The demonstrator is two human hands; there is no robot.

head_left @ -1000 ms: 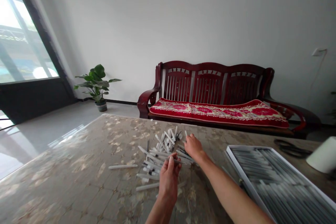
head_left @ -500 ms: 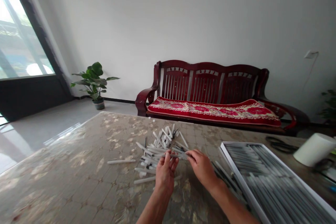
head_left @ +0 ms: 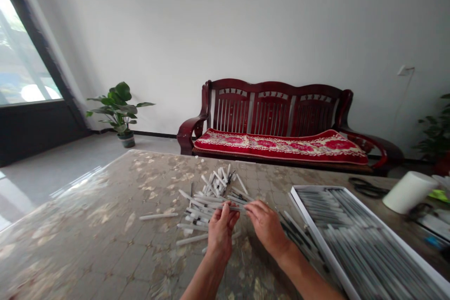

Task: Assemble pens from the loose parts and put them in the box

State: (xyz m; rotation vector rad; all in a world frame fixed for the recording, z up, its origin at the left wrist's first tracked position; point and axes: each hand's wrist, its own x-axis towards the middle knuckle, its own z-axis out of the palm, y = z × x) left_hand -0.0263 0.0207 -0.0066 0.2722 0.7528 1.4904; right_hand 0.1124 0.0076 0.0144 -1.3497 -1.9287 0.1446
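Note:
A slim grey pen (head_left: 238, 207) lies level between my hands, just above the near side of a loose pile. My left hand (head_left: 222, 227) pinches it between thumb and fingers. At its right end, the fingertips of my right hand (head_left: 267, 226) are closed on it; the exact tip is hidden by the fingers. Behind and left of my hands spreads the pile of white pen parts (head_left: 198, 200), tubes and caps with some black pieces among them. One white tube (head_left: 159, 216) rests apart on the left. Several grey pens (head_left: 298, 227) lie on the table by my right forearm.
A white box (head_left: 309, 225) packed with rows of grey pens stands on the right. Beyond it are black scissors (head_left: 367, 187) and a white roll (head_left: 409, 192). A patterned cloth (head_left: 105, 225) covers the table. A red wooden bench (head_left: 270, 108) and a potted plant (head_left: 121, 108) stand behind.
The view has turned slightly right, so everything sits a little further left. My right hand has shifted slightly along the pen towards my left hand; both keep their grip.

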